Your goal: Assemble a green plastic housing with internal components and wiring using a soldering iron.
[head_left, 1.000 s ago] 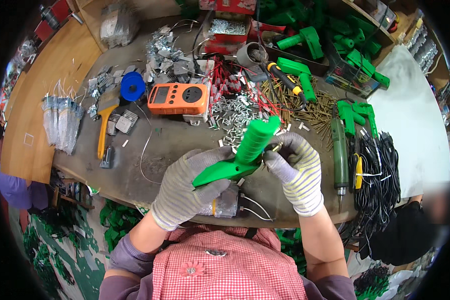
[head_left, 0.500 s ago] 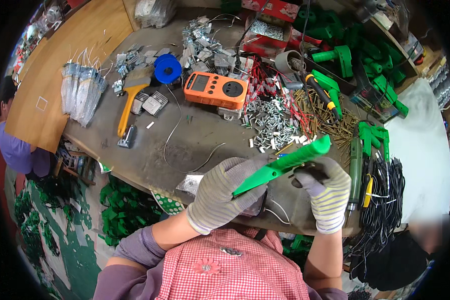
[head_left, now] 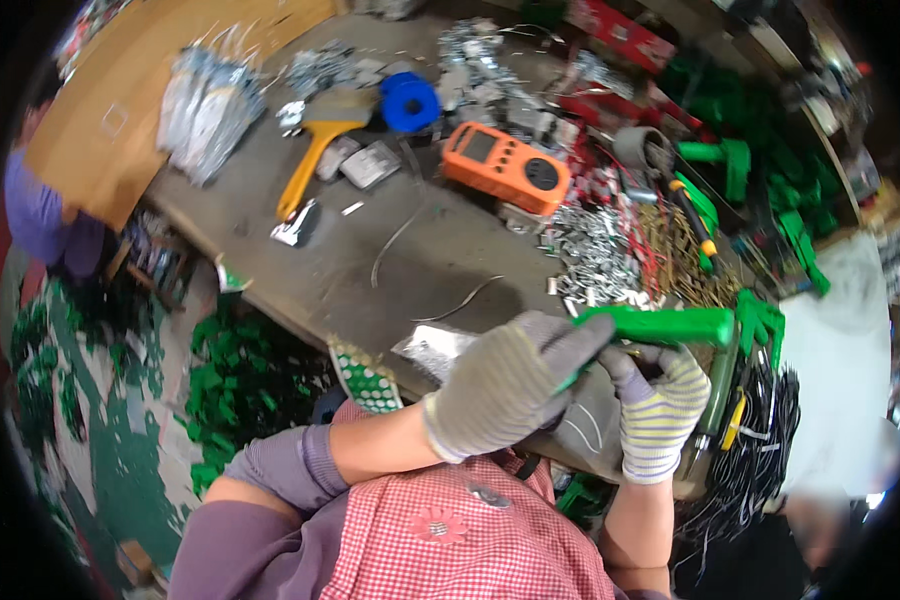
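A green plastic tool housing [head_left: 675,325] lies nearly level across the space before me, over the bench's front edge. My left hand [head_left: 505,385], in a striped work glove, is closed round its left end and hides that part. Just below the housing is my right hand [head_left: 665,405], gloved the same way, with thumb and fingers drawn together. A tiny brass-coloured bit shows at those fingertips, too small to name. A shiny clear packet [head_left: 435,350] lies on the bench beside my left hand.
An orange meter [head_left: 505,168], a yellow-handled brush [head_left: 310,165] and a blue spool [head_left: 409,102] lie farther back. Piled screws [head_left: 595,255] and a screwdriver [head_left: 695,218] sit at the right. Black cables [head_left: 755,450] hang over the right edge.
The green housing has swung from a slant to nearly level and shifted right. Both hands stay at it; my left hand has moved right. The whole view has turned and is blurred.
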{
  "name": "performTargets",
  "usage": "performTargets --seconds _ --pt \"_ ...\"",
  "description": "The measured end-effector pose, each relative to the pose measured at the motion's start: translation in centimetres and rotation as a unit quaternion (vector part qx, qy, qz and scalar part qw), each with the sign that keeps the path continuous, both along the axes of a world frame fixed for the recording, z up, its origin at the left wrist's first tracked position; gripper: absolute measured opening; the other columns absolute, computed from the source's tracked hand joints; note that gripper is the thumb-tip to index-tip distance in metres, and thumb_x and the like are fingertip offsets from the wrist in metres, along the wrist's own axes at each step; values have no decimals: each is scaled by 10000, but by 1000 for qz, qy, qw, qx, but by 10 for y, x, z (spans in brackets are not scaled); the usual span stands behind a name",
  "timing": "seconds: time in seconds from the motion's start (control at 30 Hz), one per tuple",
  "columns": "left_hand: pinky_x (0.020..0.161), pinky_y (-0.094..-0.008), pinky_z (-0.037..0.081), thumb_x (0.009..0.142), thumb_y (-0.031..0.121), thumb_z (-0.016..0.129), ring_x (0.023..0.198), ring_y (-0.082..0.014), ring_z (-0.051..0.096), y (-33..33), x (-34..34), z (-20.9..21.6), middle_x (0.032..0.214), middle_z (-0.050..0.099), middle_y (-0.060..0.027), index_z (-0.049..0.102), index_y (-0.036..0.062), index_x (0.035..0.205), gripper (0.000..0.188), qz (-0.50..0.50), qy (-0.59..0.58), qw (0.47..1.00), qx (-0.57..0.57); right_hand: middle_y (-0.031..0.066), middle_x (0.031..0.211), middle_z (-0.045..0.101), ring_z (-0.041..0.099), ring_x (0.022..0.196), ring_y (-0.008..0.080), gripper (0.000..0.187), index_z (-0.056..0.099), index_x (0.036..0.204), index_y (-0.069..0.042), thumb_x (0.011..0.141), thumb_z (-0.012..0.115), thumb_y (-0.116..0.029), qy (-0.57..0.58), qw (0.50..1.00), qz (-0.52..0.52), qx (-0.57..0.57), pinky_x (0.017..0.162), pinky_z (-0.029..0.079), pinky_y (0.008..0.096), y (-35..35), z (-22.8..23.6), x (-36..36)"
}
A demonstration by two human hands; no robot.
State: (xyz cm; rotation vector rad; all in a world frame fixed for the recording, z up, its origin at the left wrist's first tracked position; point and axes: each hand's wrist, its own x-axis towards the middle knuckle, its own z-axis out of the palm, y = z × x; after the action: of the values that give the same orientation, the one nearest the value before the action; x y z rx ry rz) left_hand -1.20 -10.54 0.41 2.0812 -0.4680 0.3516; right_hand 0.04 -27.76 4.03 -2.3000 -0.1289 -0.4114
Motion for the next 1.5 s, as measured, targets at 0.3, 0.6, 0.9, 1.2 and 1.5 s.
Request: performTargets --seconds 0.3,0.6,0.9,1.2,1.5 --pt "788 -389 530 791 244 769 864 -283 678 46 26 48 1021 687 -146 522 77 1410 687 -156 108 974 -126 48 1138 638 572 1151 340 231 726 985 -292 772 780 -221 -316 797 95 -505 1016 443 526 -31 61 -11" --pt "919 -369 495 746 376 806 999 -269 623 36 39 9 1106 635 -142 475 57 1445 836 -148 35 986 69 61 973 671 654 843 277 373 691 1027 -145 668 737 -233 -69 915 232 -324 722 516 424 -88 43 -42" --pt "901 -489 446 656 474 820 1018 -382 570 -2 31 -11 1172 592 -202 323 43 1527 1091 -257 19 942 216 57 1003 663 644 873 273 389 682 1068 -113 702 760 -220 18 938 150 -313 751 497 428 -80 -17 -71" --pt "834 -485 472 622 403 866 919 -402 579 4 26 -8 1003 608 -192 323 38 1519 1110 -240 73 945 211 42 953 670 649 824 248 375 698 1038 -127 677 767 -199 -30 940 174 -291 709 504 405 -75 -6 -48" --pt "862 -485 493 689 366 826 998 -399 592 14 21 1 1071 614 -222 324 11 1505 1021 -218 97 946 221 47 957 682 649 815 263 398 702 1054 -116 681 773 -233 -19 944 236 -231 714 493 417 -74 -23 -22"
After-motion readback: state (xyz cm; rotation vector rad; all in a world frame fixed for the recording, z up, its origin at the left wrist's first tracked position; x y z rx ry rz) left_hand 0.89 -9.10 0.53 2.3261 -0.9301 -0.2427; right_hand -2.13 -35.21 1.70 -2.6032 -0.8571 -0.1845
